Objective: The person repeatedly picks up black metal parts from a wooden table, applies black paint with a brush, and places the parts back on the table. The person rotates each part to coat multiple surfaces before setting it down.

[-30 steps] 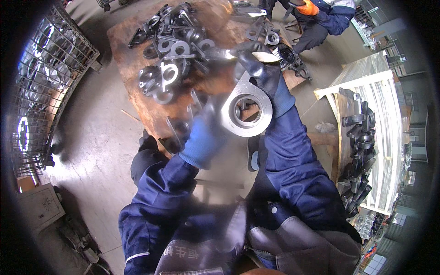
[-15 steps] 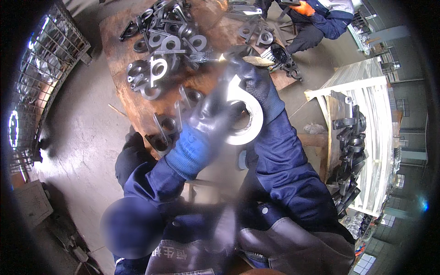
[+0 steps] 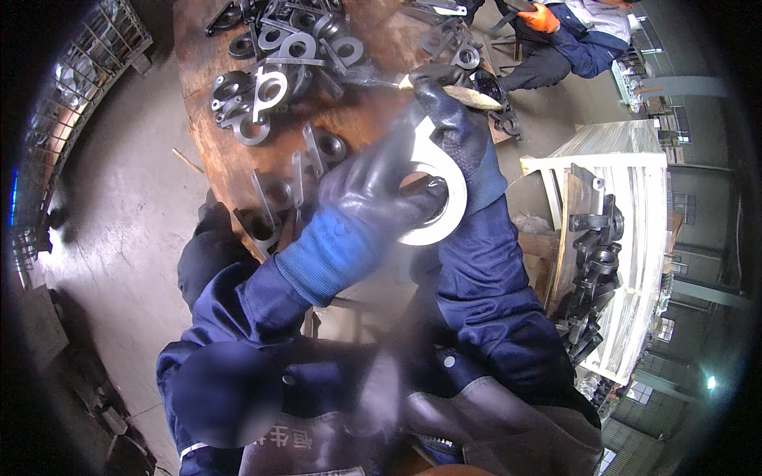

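Note:
A pale metal bracket with a round eye (image 3: 452, 206) is held upright in front of me. My left hand (image 3: 369, 186), in a black-coated blue glove, is closed on its left side, and a gloved finger reaches into the hole. Beyond the bracket's right side, my right hand (image 3: 456, 119), gloved the same way, grips a brush with a pale wooden handle (image 3: 476, 98). The brush's thin bristle end points left over the table and is blurred. Part of the right palm is hidden behind the bracket.
The wooden table (image 3: 202, 127) bears a heap of dark ring brackets (image 3: 298, 47), with several more (image 3: 278, 194) near its left edge. Wire cages (image 3: 87, 55) stand at left. Similar parts (image 3: 595, 258) lie beside a white frame (image 3: 635, 262) at right. A co-worker's orange glove (image 3: 540, 19) shows beyond.
Both hands, with the bracket and brush, have shifted slightly right in the view. The left hand's finger now reaches further across the bracket's hole. The brush handle is tilted more downward to the right.

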